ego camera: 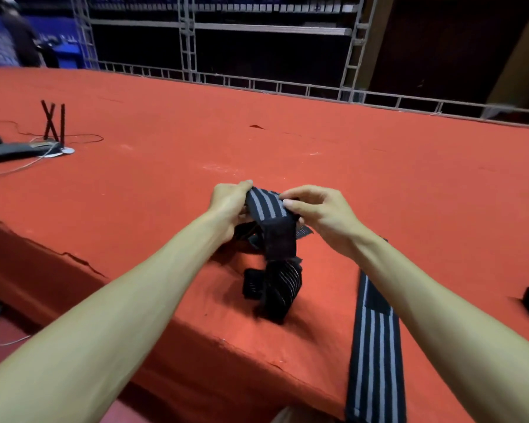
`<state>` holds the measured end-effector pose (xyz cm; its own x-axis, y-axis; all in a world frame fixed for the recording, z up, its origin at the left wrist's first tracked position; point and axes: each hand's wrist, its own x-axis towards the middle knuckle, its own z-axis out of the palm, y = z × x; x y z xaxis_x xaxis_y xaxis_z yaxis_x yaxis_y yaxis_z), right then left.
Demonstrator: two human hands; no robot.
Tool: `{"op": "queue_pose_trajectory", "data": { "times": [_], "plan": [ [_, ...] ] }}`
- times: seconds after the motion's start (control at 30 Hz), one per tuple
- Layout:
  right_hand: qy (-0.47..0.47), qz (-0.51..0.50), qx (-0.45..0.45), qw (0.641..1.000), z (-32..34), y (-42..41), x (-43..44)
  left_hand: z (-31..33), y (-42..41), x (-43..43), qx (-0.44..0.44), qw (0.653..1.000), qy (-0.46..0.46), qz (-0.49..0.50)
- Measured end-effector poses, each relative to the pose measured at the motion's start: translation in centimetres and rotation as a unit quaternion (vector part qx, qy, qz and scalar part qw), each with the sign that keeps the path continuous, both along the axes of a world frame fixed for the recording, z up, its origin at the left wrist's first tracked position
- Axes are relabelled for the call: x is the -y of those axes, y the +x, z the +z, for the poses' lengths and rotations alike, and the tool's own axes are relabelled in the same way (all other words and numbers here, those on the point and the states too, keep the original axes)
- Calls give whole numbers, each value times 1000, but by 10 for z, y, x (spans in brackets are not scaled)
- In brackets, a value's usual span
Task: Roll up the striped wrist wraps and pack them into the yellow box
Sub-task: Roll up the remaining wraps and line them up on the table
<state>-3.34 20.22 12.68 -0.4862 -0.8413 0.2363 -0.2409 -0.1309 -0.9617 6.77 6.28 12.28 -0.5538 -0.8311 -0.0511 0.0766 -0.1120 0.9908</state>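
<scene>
Black striped wrap [269, 206] is being pinched taut between the closed left hand [229, 203] and right hand [318, 215], probably so rolling starts tight; a second wrap [374, 346] is lying flat on the red table [165, 178].

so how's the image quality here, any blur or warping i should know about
Head view: wide-angle bending curves the red table edge and rear railing; the dangling wrist wrap between left hand and right hand is motion-smeared; far-left clutter is soft; background is dark.

Red-carpeted platform [165, 132]; grey metal truss [187, 35] behind; dark hall, dim light.
</scene>
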Motion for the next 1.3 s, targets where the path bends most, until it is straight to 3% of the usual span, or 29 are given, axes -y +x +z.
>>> {"op": "queue_pose_trajectory", "data": {
  "times": [0.1, 0.2, 0.3, 0.37, 0.47, 0.53, 0.63, 0.73, 0.93, 1.07, 1.1, 1.3],
  "plan": [
    [-46, 12, 96, 994, 21, -5, -12, 1, 4, -5, 34, 999, -36, -3],
    [-89, 22, 189, 978, 37, -14, -28, -8, -1, -11, 74, 977, -196, 24],
    [-117, 22, 278, 953, 43, -26, -43, -22, -7, -23, 155, 912, -376, -53],
    [-130, 14, 271, 954, 44, -36, -55, -28, -15, -29, 187, 871, -445, -96],
    [-161, -39, 257, 952, 40, -47, -71, -38, -24, -34, 163, 877, -408, -196],
    [-186, -115, 250, 943, 32, -54, -82, -47, -30, -40, 189, 855, -420, -238],
    [-133, -270, 192, 934, 18, -69, -92, -55, -35, -49, 199, 834, -449, -252],
    [-91, -399, 144, 901, 8, -87, -102, -50, -42, -63, 165, 830, -453, -280],
    [-66, -466, 188, 862, -31, -123, -114, -43, -60, -103, 115, 818, -459, -327],
    [-71, -503, 193, 840, -42, -137, -129, -65, -66, -102, 210, 735, -533, -363],
    [-86, -503, 203, 835, -41, -138, -131, -67, -65, -101, 229, 729, -540, -354],
    [-163, -481, 268, 819, -21, -138, -149, -37, -68, -123, 157, 776, -518, -323]
  ]
}}
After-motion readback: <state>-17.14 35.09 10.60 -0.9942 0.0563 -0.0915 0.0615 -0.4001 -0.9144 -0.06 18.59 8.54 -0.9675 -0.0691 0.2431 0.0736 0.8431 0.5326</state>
